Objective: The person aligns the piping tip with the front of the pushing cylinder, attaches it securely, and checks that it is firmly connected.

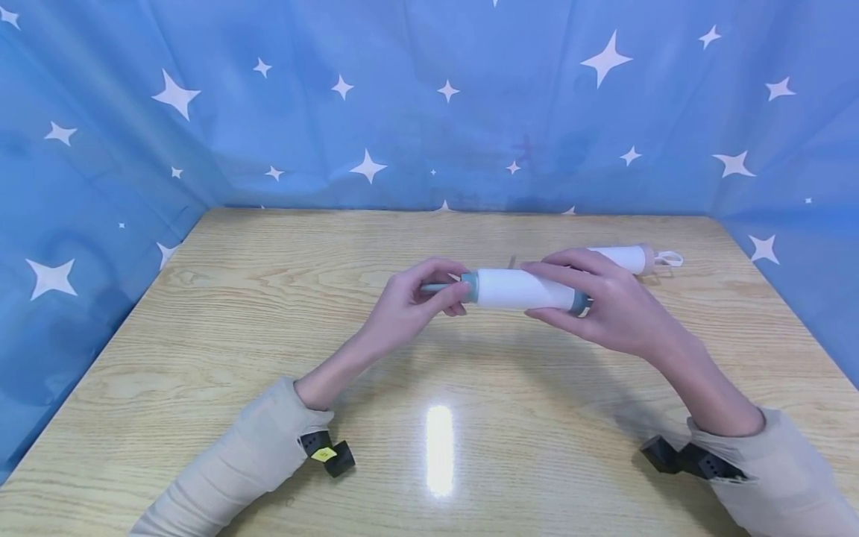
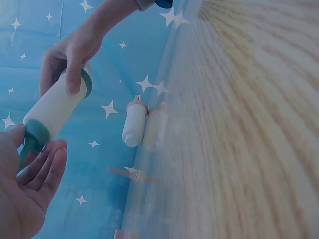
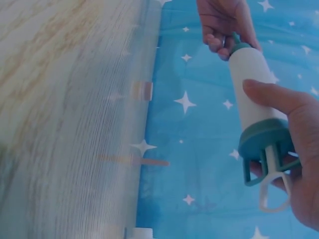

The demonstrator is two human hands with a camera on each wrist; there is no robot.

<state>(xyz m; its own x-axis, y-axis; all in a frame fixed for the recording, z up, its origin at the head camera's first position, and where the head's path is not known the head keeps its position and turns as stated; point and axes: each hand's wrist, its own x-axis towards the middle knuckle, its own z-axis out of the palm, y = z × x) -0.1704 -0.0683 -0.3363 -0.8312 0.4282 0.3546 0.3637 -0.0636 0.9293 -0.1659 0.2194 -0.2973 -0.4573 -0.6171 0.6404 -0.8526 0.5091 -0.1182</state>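
Note:
Both hands hold a white piping syringe with teal ends level above the table. My left hand pinches its teal nozzle cap between thumb and fingers, and the thin nozzle points back into the palm. Around the other end of the white barrel curl the fingers and thumb of my right hand. In the right wrist view, a teal collar with side grips and a white plunger ring stick out beside the right palm.
A second syringe, white with a pink collar and ring handle, lies behind my right hand, partly hidden by it. A thin brownish stick lies on the wooden table, near a small pinkish block. A blue star-patterned curtain surrounds the table.

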